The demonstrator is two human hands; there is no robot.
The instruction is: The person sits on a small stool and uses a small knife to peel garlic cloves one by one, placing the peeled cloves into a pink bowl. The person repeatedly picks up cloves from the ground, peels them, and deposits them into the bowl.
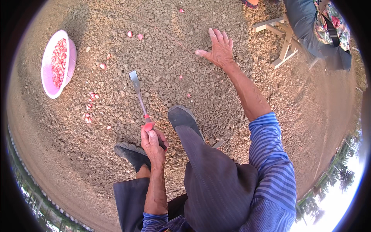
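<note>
My left hand (153, 145) grips the dark handle of a narrow, flat-bladed hand tool (141, 102). Its metal blade points up and left, over the soil. A bright red piece (149, 126) shows at the fingers of that hand; whether it is a clove or part of the handle is unclear. My right hand (218, 49) is stretched out palm down, fingers spread and holding nothing, at the crumbly soil (162, 52). A thin string (182, 45) runs across the soil beside its thumb. Pink-and-white pieces like garlic cloves (129, 34) lie scattered between the hands and a basin.
A pink plastic basin (72, 55) holding many pink cloves stands at left. More cloves (88, 119) lie below it. At upper right, another person (304, 26) is by a wooden folding stool (285, 43). My dark shoes (184, 116) rest on the soil.
</note>
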